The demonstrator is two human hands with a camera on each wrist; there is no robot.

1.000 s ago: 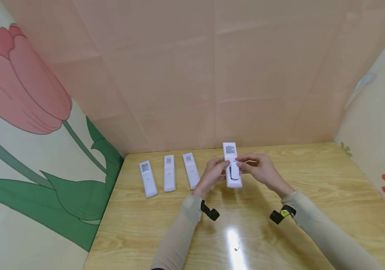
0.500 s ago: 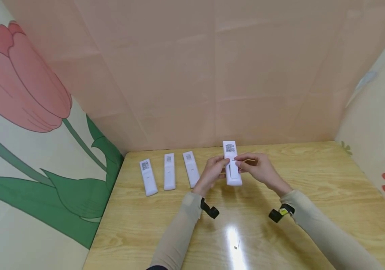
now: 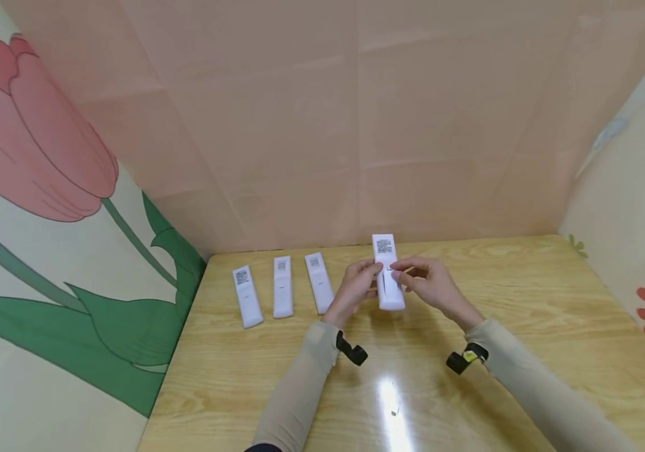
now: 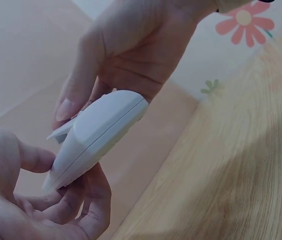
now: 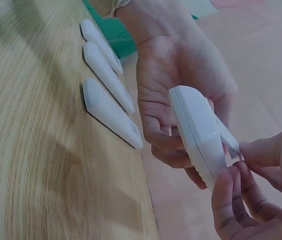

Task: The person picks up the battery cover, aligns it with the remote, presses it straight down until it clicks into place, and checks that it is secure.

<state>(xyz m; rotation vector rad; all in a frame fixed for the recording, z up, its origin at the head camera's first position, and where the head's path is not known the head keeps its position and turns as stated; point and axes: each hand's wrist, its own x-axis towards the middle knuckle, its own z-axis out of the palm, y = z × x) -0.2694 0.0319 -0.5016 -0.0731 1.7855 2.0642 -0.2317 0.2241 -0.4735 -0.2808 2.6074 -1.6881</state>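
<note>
A white remote control (image 3: 384,250), its back with a printed label facing up, is held above the table by my left hand (image 3: 353,290), thumb on one side and curled fingers beneath. My right hand (image 3: 436,287) pinches the upper end of its white battery cover (image 3: 394,292) between thumb and fingers. In the right wrist view the cover (image 5: 226,134) tilts away from the remote's back at that end, while its other end meets the body. A thin dark gap shows along the cover's left side in the head view. The inside of the battery bay is hidden.
Three similar white remotes lie face down in a row on the left of the wooden table (image 3: 226,389): a left one (image 3: 249,298), a middle one (image 3: 283,289) and a right one (image 3: 319,282) beside my left hand. A pink-covered wall (image 3: 299,157) stands behind.
The battery cover has shifted on the remote; its lower end sits closer and the dark opening around it has narrowed. Both hands keep nearly the same place and hold.
</note>
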